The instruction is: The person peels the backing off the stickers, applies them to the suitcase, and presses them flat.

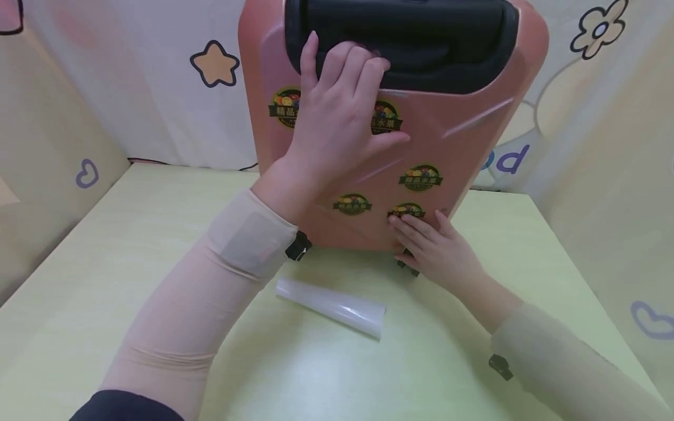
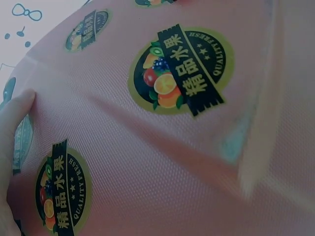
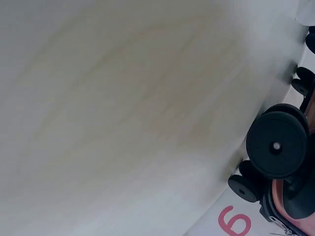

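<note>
A pink suitcase [image 1: 458, 134] with a black handle recess [image 1: 411, 35] stands on the table in the head view, its ribbed shell filling much of the left wrist view. My left hand [image 1: 339, 102] holds it at the recess's lower edge, fingers bent over the edge and tips hidden, thumb spread on the shell. Low on the right side, my right hand [image 1: 434, 248] lays nearly straight fingers on a round fruit sticker [image 1: 408, 209], covering its lower part. Other fruit stickers, such as one sticker [image 1: 351, 204] and another sticker [image 1: 420, 178], are on the shell.
A glossy white rolled sheet [image 1: 334, 307] lies on the pale table [image 1: 158, 234] before the suitcase. Black wheels [image 3: 278, 142] show beneath the suitcase in the right wrist view. Patterned curtains [image 1: 174, 117] enclose the back and sides.
</note>
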{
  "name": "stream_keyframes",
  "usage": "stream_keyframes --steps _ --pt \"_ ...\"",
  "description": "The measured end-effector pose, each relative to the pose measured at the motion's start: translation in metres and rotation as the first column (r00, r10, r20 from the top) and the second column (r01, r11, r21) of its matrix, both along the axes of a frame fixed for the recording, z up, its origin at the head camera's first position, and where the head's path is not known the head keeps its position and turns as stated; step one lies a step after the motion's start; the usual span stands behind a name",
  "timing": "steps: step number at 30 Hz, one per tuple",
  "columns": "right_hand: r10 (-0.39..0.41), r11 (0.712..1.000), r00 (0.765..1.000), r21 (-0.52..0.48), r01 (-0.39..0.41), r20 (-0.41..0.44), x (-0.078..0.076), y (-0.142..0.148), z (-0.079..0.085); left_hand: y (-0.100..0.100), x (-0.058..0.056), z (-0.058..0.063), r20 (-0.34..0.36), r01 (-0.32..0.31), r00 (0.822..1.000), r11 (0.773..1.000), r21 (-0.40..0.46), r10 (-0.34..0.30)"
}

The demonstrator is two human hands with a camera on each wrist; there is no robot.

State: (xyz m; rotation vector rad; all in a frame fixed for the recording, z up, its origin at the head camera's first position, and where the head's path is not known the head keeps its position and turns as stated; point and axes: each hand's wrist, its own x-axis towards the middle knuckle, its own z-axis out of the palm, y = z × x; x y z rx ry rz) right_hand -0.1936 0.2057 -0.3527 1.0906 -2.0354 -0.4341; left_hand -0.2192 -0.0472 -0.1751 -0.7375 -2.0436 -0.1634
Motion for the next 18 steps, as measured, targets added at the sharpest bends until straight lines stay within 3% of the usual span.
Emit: stream_keyframes --steps 9,15,18 --pt "0.019 0.986 0.999 -0.162 -0.026 -0.040 0.007 0.019 -0.008 -0.001 -0.001 -0.001 -0.006 0.002 1.000 1.000 0.005 -0.002" --pt "0.090 0.988 0.994 -0.120 -0.097 -0.060 0.006 -0.012 -0.012 -0.002 -0.001 -0.004 -0.011 -0.007 1.000 1.000 0.025 0.007" --pt "0.079 0.991 0.992 -0.100 -0.088 -0.098 -0.002 -0.026 -0.008 0.000 -0.001 -0.004 -0.017 -0.001 1.000 1.000 0.027 0.002"
